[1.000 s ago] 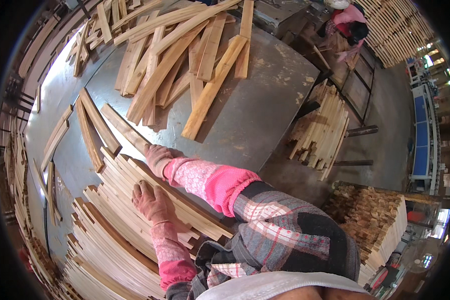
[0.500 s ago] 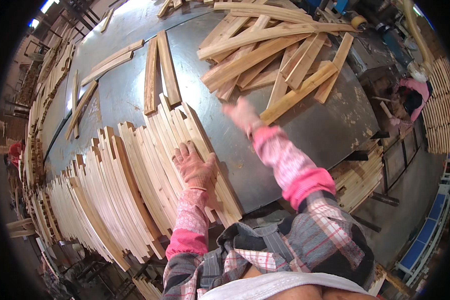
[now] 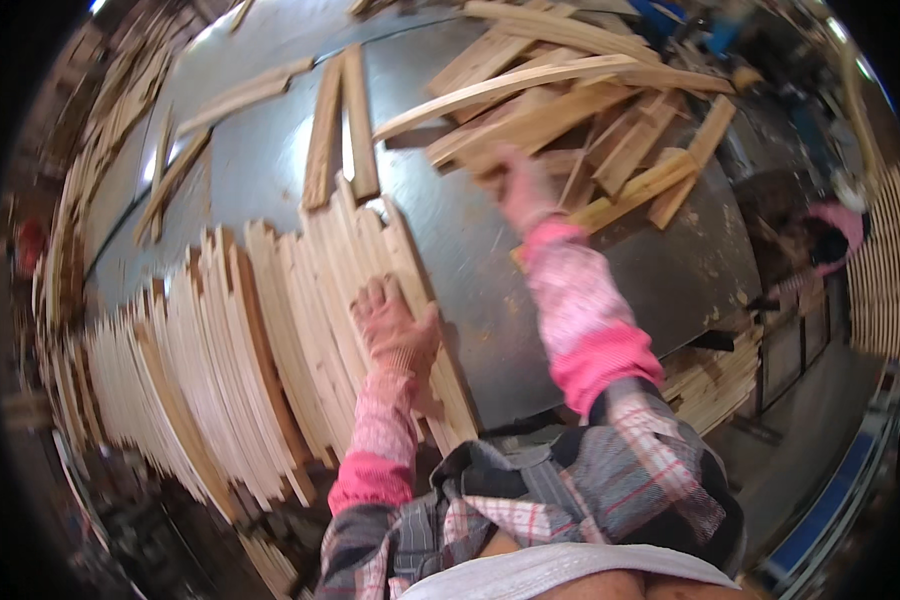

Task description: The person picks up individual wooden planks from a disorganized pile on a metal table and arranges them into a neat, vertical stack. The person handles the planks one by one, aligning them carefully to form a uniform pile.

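Observation:
My left hand (image 3: 395, 322) lies flat, fingers spread, on the right end of a row of pale wooden strips (image 3: 320, 265) standing side by side along the table's near edge. My right hand (image 3: 527, 192) reaches out to a loose pile of boards. Its fingers are smeared by motion at the edge of a wide board (image 3: 545, 125), and whether they grip it cannot be made out. Across the top of that board lies a long, slightly curved strip (image 3: 470, 100), its left end sticking out over the metal table (image 3: 470, 240).
Two strips (image 3: 338, 130) lie beyond the row, and a few more (image 3: 240, 97) lie farther left. Stacked wood (image 3: 105, 190) lines the left side. At the right are another person in pink (image 3: 838, 235), slatted wood (image 3: 885, 260) and a blue conveyor (image 3: 825, 510).
My right hand has moved from the bare table up to the pile. The curved strip's left end has swung left and nearer. My left hand stays on the row; the whole view has shifted a little.

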Available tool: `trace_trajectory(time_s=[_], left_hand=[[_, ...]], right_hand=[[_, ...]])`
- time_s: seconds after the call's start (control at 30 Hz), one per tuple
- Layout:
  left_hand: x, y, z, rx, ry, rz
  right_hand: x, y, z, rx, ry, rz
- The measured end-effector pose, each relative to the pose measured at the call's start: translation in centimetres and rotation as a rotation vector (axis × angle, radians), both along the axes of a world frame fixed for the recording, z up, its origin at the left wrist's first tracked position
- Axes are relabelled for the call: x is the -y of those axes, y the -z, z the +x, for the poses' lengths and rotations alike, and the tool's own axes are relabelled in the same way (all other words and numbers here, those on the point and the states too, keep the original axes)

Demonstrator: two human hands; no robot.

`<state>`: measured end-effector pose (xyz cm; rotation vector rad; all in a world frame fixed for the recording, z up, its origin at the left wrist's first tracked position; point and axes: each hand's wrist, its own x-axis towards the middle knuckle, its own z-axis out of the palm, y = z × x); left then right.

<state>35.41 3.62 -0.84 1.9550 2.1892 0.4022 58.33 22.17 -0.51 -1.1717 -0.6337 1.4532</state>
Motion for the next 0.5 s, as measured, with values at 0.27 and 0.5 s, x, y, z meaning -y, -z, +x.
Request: trace_trajectory(time_s=[0.27, 0.5], left_hand=[[0.2, 0.9, -1.5, -0.028, 0.017, -0.059], [1.0, 2.5, -2.8, 0.044, 0.034, -0.002]], right_hand=[[27.0, -2.1, 6.0, 0.069, -0.142, -0.371], [41.9, -0.4, 6.5, 0.184, -0.444, -0.560]])
